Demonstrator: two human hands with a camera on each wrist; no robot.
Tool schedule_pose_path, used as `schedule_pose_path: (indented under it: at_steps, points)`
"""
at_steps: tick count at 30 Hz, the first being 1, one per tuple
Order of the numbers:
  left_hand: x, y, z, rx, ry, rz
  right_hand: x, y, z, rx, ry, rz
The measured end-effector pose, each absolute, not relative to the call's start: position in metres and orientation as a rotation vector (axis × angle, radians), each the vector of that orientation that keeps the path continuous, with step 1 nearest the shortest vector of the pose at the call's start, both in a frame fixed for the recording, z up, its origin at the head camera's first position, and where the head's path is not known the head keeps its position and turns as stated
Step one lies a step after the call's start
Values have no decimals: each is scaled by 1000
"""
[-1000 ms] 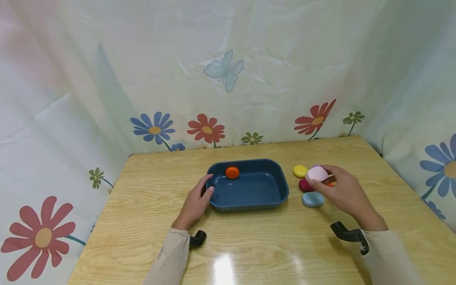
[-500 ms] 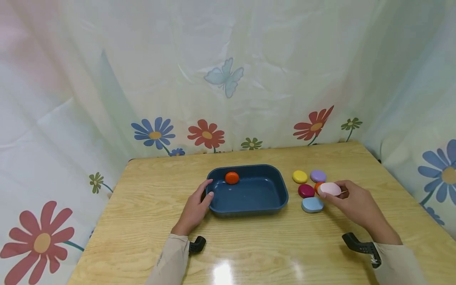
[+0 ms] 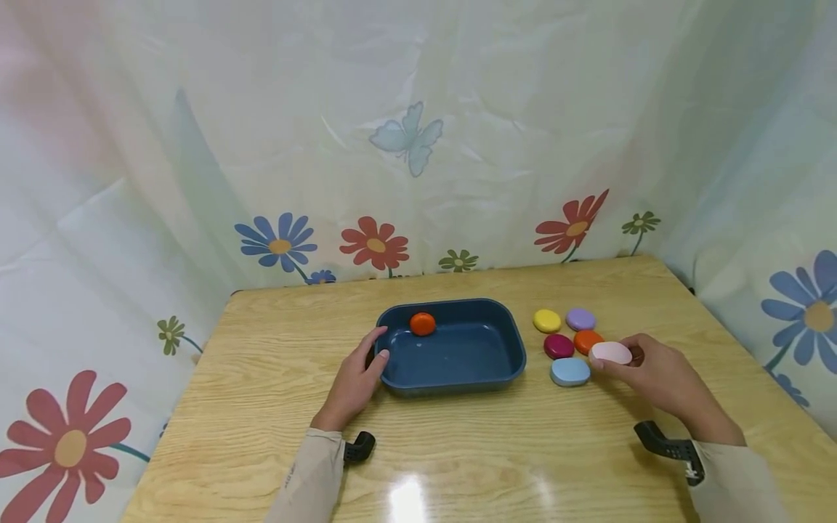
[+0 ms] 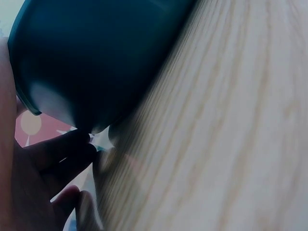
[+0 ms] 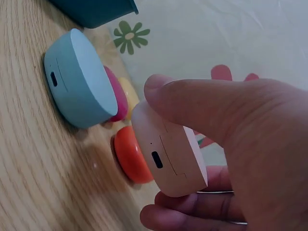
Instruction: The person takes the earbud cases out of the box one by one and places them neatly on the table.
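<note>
My right hand (image 3: 663,374) pinches a pale pink earbud charging case (image 3: 611,353) between thumb and fingers at the right of the group. The right wrist view shows a small port and a lid seam on this case (image 5: 166,154). Just left of it is a light blue earbud case (image 3: 570,372) with a similar port, and behind it a round orange piece (image 3: 588,341). My left hand (image 3: 353,381) holds the left end of a dark blue basin (image 3: 451,388), thumb and index finger at the rim. Its other fingers (image 4: 67,168) lie against the outer wall.
A dark red (image 3: 559,346), a yellow (image 3: 547,321) and a purple round piece (image 3: 580,319) lie behind the light blue case on the wooden table (image 3: 458,450). One orange-red round piece (image 3: 422,324) sits inside the basin. A flowered curtain (image 3: 294,160) stands behind the table.
My right hand has moved right and toward me with the pink case, uncovering the purple and orange pieces. The left hand keeps its place on the basin.
</note>
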State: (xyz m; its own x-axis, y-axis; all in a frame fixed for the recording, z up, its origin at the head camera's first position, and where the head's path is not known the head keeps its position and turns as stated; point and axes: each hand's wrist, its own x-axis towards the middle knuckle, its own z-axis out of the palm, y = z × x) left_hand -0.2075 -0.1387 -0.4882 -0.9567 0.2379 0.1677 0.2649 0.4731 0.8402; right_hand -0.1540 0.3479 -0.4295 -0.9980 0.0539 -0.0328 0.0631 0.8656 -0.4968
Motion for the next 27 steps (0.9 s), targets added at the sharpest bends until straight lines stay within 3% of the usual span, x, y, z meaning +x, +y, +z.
schedule_pose_path:
  at_steps: [27]
  points:
    - [-205, -137, -485, -442, -2678, -1551, -156, 354, -438, 19, 3017, -669]
